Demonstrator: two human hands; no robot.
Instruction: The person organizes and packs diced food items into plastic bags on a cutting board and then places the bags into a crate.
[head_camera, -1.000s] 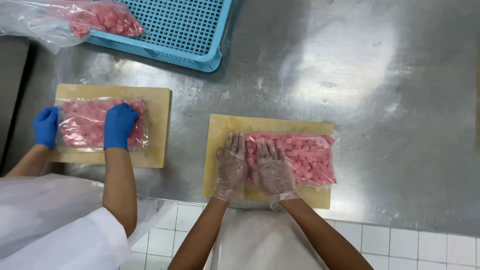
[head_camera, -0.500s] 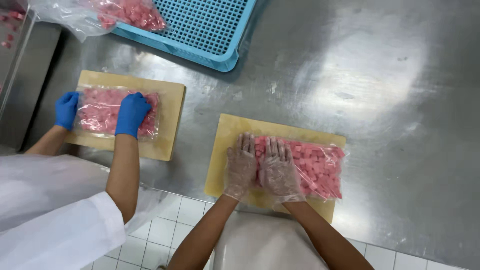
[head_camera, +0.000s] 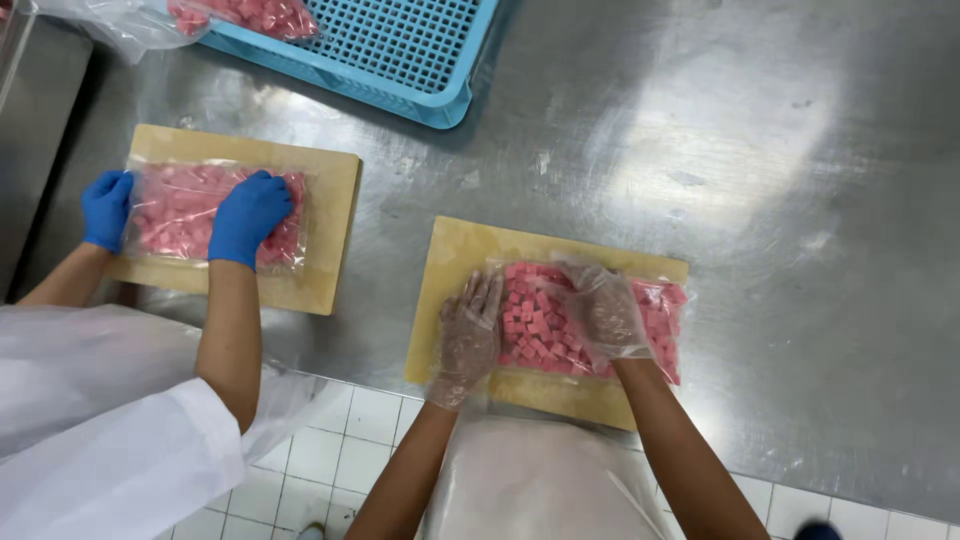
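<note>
A clear bag of pink diced cubes (head_camera: 545, 325) lies flat on a wooden cutting board (head_camera: 465, 255) in front of me. My left hand (head_camera: 468, 335), in a thin clear glove, presses flat at the bag's left edge with its fingers spread. My right hand (head_camera: 605, 310), gloved the same way, lies palm down on the middle of the bag. Neither hand grips anything.
To my left a co-worker in blue gloves (head_camera: 245, 215) presses a similar bag (head_camera: 180, 210) on a second wooden board (head_camera: 330, 230). A blue perforated tray (head_camera: 400, 50) with another bag of pink cubes (head_camera: 250, 15) stands at the back. All rest on a steel table (head_camera: 780, 150).
My hands have moved apart on the bag, the left toward its left edge and the right toward the middle. The view has shifted slightly left.
</note>
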